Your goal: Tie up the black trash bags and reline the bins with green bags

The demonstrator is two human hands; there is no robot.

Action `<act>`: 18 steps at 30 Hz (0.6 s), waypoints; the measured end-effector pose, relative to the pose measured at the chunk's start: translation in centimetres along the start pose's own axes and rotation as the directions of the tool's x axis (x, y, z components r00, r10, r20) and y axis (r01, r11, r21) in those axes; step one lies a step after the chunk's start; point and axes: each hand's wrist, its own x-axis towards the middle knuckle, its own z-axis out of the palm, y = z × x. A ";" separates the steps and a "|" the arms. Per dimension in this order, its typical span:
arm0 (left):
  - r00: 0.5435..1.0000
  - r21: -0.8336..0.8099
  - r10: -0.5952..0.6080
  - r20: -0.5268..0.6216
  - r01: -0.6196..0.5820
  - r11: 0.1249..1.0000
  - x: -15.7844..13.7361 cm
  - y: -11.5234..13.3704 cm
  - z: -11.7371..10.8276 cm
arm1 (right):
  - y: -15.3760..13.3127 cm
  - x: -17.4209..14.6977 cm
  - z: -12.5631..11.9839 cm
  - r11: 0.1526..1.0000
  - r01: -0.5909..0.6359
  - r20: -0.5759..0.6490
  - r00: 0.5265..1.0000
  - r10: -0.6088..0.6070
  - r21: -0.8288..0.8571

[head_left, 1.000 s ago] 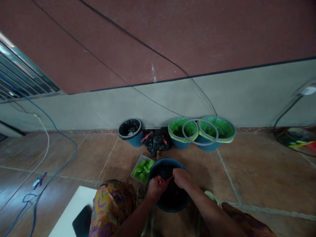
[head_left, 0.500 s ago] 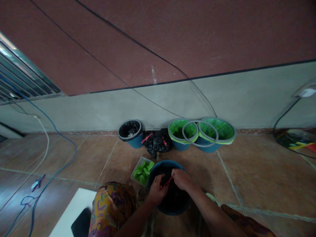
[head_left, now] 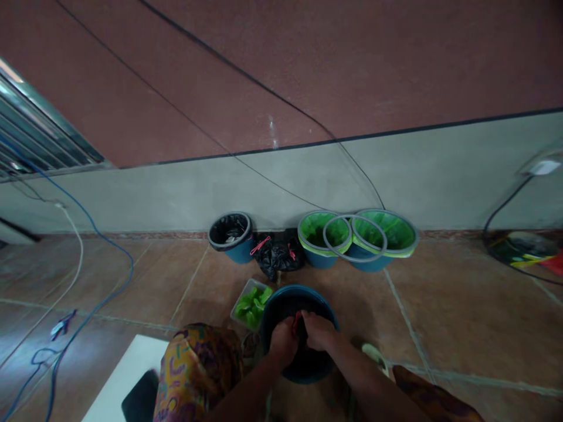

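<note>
In front of me stands a dark blue bin [head_left: 313, 291] whose dark inside looks lined with a black bag. Both hands are inside its opening. A short stretch of red drawstring [head_left: 297, 320] shows between them. My left hand [head_left: 284, 340] is closed round it from the left. My right hand [head_left: 319, 331] comes from the right with its fingers pinched at the same string, close to the left fingers. Shadow hides the lower part of the bin.
A tray of green leaves [head_left: 251, 306] sits beside the bin. Along the wall are a black-lined bin [head_left: 240, 253], a black bag [head_left: 279, 255] with red ties, two green-lined bins [head_left: 319, 258] and a loose grey ring [head_left: 325, 234]. A blue cable [head_left: 109, 237] crosses the floor at left.
My hands have come closer together over the bin, and less of the red drawstring shows between them. The right hand has dropped slightly lower.
</note>
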 end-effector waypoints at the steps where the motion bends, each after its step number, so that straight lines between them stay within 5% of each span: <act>1: 1.000 0.003 0.017 -0.006 -0.017 1.000 0.0 0.0 -0.1 | 0.0 0.0 0.2 1.000 0.002 0.002 1.000 -0.002 0.002; 18: 0.997 -0.102 0.021 -0.069 -0.028 0.994 -1.1 1.5 -1.4 | 0.1 0.4 1.8 0.998 0.051 -0.123 0.991 -0.047 0.029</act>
